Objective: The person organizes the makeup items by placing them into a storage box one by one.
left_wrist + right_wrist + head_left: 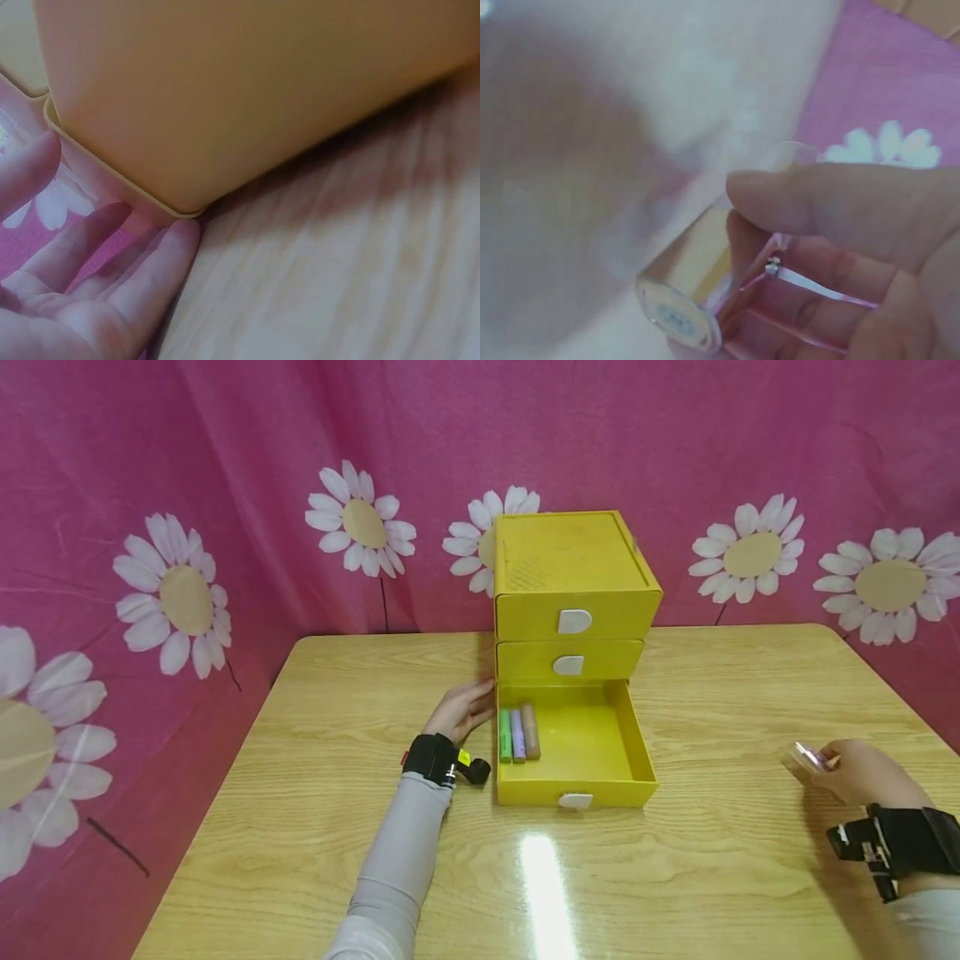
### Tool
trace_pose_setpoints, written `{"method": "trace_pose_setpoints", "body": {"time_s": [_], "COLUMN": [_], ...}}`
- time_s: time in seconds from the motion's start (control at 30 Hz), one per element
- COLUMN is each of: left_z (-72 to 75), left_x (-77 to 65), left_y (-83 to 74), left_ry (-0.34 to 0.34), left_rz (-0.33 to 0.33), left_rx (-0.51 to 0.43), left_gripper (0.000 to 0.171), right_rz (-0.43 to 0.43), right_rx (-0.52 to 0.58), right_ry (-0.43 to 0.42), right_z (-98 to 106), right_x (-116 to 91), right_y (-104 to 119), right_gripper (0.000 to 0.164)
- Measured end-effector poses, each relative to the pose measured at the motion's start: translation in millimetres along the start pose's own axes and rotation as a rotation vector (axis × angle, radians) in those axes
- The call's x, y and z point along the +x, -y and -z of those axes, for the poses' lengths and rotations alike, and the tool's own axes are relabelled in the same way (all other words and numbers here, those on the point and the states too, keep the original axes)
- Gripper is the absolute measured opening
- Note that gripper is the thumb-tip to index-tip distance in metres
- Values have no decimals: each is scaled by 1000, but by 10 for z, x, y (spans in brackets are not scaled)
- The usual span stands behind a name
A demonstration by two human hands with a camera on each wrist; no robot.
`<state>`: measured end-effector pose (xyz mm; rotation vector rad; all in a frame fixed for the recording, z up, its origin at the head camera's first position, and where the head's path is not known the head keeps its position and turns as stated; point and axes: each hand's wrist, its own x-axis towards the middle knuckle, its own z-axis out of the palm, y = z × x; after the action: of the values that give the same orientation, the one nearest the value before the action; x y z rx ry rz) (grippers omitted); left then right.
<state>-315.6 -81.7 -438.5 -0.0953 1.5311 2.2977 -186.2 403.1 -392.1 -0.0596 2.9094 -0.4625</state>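
Note:
A yellow drawer cabinet stands at the table's far edge, its bottom drawer pulled out. Along that drawer's left wall lie three short tubes side by side: green, purple and brown. My left hand touches the cabinet's left side with loosely bent fingers, and in the left wrist view its fingertips meet the cabinet's lower edge. Off to the right, my right hand grips a small clear cylindrical bottle between thumb and fingers. A thin ribbon with a bead runs across the fingers.
The two upper drawers are closed and have white handles. Behind the wooden table hangs a pink curtain printed with white daisies. Light reflects off the tabletop in front of the open drawer.

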Motion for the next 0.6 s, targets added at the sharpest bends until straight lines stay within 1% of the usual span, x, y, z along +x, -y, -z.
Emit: {"method": "trace_pose_setpoints", "body": {"time_s": [0.07, 0.13, 0.33, 0.5, 0.6], "left_z": [1, 0, 0, 4, 5], "left_x": [1, 0, 2, 9, 8], "left_y": [3, 5, 11, 7, 2], "left_ry": [3, 7, 4, 6, 8], "left_rz": [-3, -6, -4, -7, -5], "left_rx": [-4, -7, -6, -9, -17], "left_gripper": [42, 42, 41, 42, 42], "right_rz": [17, 45, 120, 160, 182], "right_rx": [15, 32, 98, 130, 128], "right_ry": [-10, -9, 18, 34, 33], "right_z": [77, 168, 399, 500, 513], "right_x": [36, 68, 153, 208, 243], "right_y": [109, 265, 879, 1340, 1591], "right_gripper": [37, 38, 39, 36, 31]}}
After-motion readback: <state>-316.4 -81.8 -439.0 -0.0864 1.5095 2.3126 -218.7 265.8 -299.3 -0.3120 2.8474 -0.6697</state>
